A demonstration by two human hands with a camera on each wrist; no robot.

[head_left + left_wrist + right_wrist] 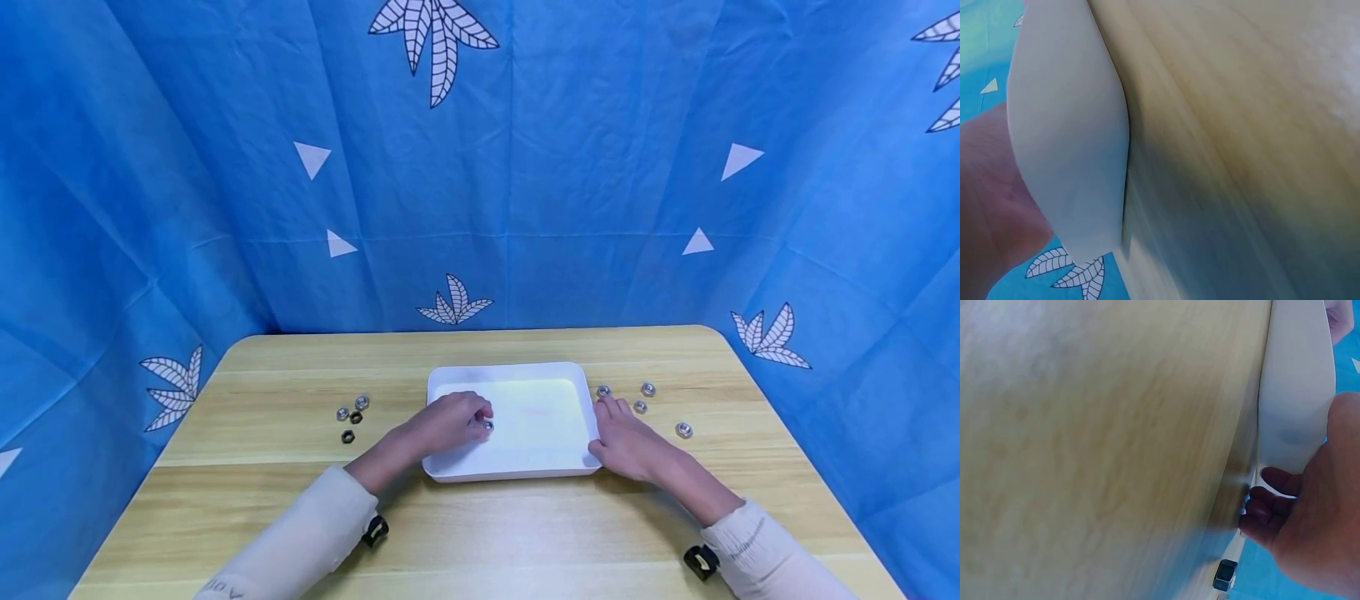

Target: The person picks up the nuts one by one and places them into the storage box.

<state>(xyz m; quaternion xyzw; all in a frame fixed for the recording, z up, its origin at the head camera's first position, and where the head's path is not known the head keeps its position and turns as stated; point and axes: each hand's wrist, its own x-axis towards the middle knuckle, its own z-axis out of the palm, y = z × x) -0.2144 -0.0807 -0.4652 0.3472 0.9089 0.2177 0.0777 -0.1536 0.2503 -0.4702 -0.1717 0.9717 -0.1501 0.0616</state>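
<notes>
A white tray (537, 421) sits on the wooden table (517, 533). The person's left hand (453, 419) is over the left part of the tray, fingers bent, seemingly pinching a small nut (488, 426) between thumb and fingertips. The right hand (630, 442) is at the tray's right rim, its fingers loosely bent and its thumb against that rim; whether it grips anything cannot be told.

To the left of the tray lie two silver nuts (362, 402) and two dark nuts (348, 436). To its right are four loose nuts (684, 430), all silver, one just beside the right hand's fingertips and another well apart from the tray. Pale sleeves (315, 517) cover both forearms. Behind the tray, beyond the table, hangs a blue curtain (585, 183) with white leaves and triangles.
</notes>
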